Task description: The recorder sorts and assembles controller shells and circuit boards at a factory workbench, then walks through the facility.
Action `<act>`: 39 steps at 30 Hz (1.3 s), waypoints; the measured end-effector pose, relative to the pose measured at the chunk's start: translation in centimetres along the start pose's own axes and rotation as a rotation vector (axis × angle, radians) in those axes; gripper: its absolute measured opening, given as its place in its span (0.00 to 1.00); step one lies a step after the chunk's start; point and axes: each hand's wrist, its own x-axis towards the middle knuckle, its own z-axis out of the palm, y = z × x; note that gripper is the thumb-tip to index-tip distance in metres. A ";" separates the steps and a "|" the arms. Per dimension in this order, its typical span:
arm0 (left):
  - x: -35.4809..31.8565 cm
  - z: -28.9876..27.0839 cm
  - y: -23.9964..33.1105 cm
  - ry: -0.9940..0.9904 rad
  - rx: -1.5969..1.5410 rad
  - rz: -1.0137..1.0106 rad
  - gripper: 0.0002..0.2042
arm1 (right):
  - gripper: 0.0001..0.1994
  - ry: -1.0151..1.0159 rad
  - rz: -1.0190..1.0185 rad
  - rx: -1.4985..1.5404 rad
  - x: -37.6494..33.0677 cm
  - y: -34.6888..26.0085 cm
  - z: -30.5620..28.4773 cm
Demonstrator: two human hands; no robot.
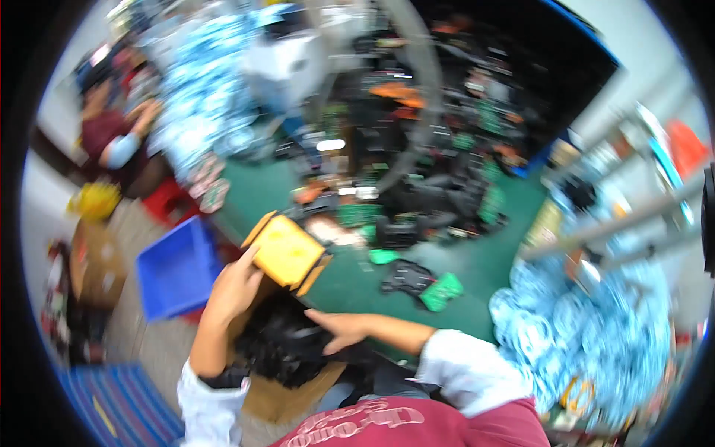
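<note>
Frame smeared by blur, dark at the rim. Yellow, rectangular item with black ends (pixel 289 252) sits just left of centre, tilted, over the near edge of the green counter (pixel 342 287); contents or inner face too washed out to make out. Left hand (pixel 235 289) has its grip clamped on the item's left side; the fingers underneath are hidden. Right hand (pixel 339 326), lower centre, has its grip apart, thumb and fingers spread, near the item's lower corner; cannot tell if it touches the heap of black pieces (pixel 277 339) below, which is partly covered by the forearms. Brown carton (pixel 287 406) around that heap is cut across by the person's clothing. Centre right: a black piece (pixel 407 277) beside a green piece (pixel 443 292). Upper centre, a dense pile of dark parts (pixel 439 190) with orange bits, single shapes unreadable; a pale curved band (pixel 426 82) crosses it, kind unclear. Blue bin (pixel 177 272) at left. Light-blue heaps at lower right (pixel 596 328) and upper left (pixel 212 74), strands merging. Co-worker (pixel 108 138), upper left, badly smeared, lower body hidden.
</note>
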 end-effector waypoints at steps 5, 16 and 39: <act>-1.6 6.8 0.5 0.001 -0.190 0.033 0.12 | 0.34 0.051 0.139 0.302 -6.0 -4.3 -6.6; 2.1 22.6 1.6 0.070 0.099 0.499 0.06 | 0.22 2.204 1.123 0.114 -30.7 11.5 -31.0; 2.1 22.8 0.2 -0.048 0.226 0.451 0.06 | 0.16 1.282 2.400 -0.568 -47.7 16.7 -36.5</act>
